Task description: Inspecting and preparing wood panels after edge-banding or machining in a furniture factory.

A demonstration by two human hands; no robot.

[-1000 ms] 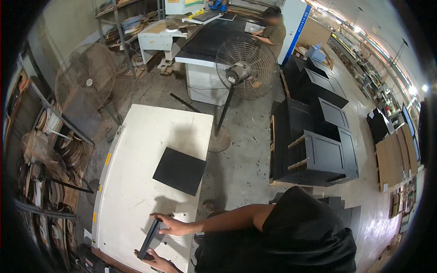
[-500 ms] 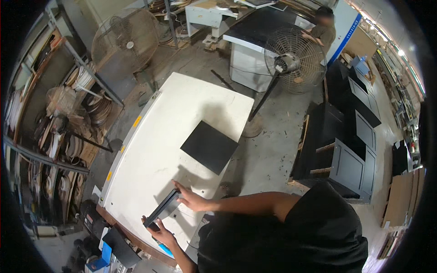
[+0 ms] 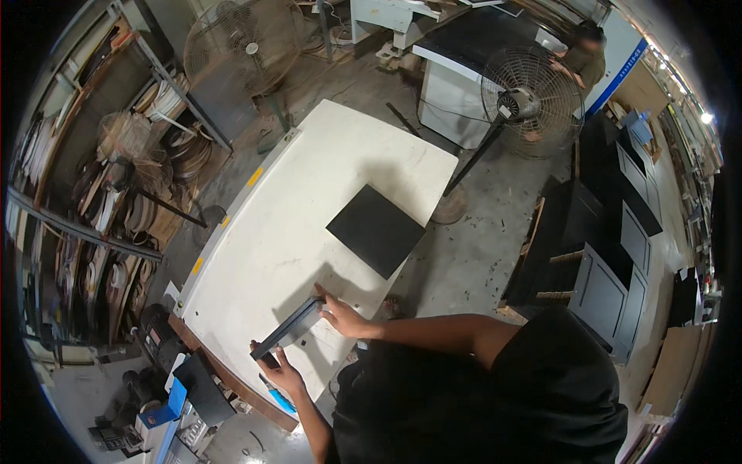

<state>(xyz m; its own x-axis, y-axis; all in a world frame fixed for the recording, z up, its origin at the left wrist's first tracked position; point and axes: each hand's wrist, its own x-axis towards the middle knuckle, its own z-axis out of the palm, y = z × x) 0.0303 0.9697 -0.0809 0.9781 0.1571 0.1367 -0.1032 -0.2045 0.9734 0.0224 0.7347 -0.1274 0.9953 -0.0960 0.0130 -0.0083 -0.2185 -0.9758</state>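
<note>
1. Along the far left, metal shelving (image 3: 93, 193) holds coils and bundles of strip material, and a standing fan (image 3: 246, 46) rises behind it near the table's far corner.
2. At the near left corner, below the table edge, a small machine with blue parts (image 3: 166, 406) sits on the floor.
3. Left hand (image 3: 280, 373) grips the near end of a narrow dark panel (image 3: 287, 329), fingers wrapped around its lower tip.
4. That dark panel stands on its long edge on the white table (image 3: 294, 216), close to the near edge and angled up to the right.
5. Right hand (image 3: 340, 315) holds the panel's far end, thumb on top and fingers closed against its side.
6. Farther along the table, a flat black square board (image 3: 376, 230) lies apart from the hands.
7. Beyond the table's right side stand a second fan (image 3: 529, 100), a row of dark cabinets (image 3: 610, 255), and another person (image 3: 583, 58) at a bench.
</note>
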